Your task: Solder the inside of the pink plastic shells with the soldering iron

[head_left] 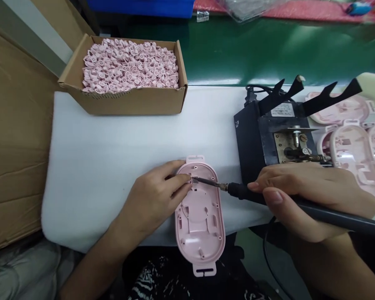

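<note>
A long pink plastic shell point(195, 233) with rounded ends and strap loops lies at the front edge of the white mat, its hollow side up. At its upper end, the fingertips of my left hand point(156, 193) close on a small pink plastic part point(190, 180), mostly covered by the fingers. My right hand point(312, 196) grips the dark handle of a soldering iron point(242, 191). The iron's tip reaches in from the right and meets the spot beside my left fingertips. Whether it touches the part or the shell, I cannot tell.
An open cardboard box point(137, 103) of small pink parts stands at the back left. On the right is a black soldering machine point(251, 137) with forked holders. More pink shells point(351, 146) lie beyond it. A large carton point(15, 137) borders the left; a cable point(265, 250) hangs below my right hand.
</note>
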A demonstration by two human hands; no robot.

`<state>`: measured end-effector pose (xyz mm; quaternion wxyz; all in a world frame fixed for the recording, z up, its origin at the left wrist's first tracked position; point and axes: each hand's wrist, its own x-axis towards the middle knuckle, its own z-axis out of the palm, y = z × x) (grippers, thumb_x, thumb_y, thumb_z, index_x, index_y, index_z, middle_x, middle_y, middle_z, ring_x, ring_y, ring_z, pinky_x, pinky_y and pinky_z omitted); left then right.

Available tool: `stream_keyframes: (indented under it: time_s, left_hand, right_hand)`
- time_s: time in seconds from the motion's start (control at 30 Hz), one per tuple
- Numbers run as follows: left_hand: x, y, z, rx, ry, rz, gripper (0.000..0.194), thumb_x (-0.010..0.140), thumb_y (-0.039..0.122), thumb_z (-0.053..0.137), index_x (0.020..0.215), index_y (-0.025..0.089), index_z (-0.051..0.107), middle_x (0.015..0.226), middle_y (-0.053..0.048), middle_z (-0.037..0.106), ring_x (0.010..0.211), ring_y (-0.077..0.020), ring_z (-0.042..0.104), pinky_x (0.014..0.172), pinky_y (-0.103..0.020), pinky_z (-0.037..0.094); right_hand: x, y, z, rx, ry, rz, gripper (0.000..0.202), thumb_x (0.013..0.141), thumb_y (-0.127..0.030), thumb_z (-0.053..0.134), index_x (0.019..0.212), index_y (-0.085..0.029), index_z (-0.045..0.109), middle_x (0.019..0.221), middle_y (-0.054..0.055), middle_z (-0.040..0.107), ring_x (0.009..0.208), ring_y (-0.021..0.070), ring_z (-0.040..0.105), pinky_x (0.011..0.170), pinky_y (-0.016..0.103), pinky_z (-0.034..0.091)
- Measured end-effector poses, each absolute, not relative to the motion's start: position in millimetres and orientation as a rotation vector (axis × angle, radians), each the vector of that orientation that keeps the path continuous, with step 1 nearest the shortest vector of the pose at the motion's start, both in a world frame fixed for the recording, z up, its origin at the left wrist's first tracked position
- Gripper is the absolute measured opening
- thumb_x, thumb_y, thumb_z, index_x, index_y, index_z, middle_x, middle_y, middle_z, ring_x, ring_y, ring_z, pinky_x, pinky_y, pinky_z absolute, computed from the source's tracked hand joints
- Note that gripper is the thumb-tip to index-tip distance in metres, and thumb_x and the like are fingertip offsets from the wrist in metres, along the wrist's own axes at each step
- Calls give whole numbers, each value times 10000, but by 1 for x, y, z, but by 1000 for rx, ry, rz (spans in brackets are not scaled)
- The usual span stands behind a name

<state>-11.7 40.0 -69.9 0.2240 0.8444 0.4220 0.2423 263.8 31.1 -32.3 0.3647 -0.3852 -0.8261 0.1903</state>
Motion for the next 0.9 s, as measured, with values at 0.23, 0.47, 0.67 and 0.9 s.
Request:
stream_keyframes:
  time_s: [0.23,0.47,0.67,0.9]
  left_hand:
    - [-1,38,-69,2259,1326,677,91,892,172,671,896,205,757,1150,-10,729,869,-174,727,742,-336,643]
    - [4,40,-69,2224,1317,685,117,856,99,665,902,180,735,1139,-28,725,920,-204,724,766,-371,643]
    - [4,40,-69,2244,1294,691,135,871,89,648,939,156,743,1180,-61,724,997,-222,720,857,-400,645]
    - [4,40,-69,2255,1295,697,117,872,99,658,941,141,741,1187,-75,726,1009,-240,719,852,-418,653]
  right_hand:
    - [257,28,-27,-1098,-2090,439,175,929,-103,588,803,-215,632,689,-12,675,578,101,667,539,238,574]
    - [253,31,-23,-1120,-2113,500,190,940,-104,574,807,-233,619,673,-12,676,547,114,660,468,252,542]
    - [253,34,-24,-1072,-2135,503,186,958,-128,574,829,-241,646,658,-7,678,502,109,641,424,246,530]
    - [250,32,-24,-1129,-2135,464,185,961,-162,583,816,-246,661,663,0,684,527,106,651,444,236,546]
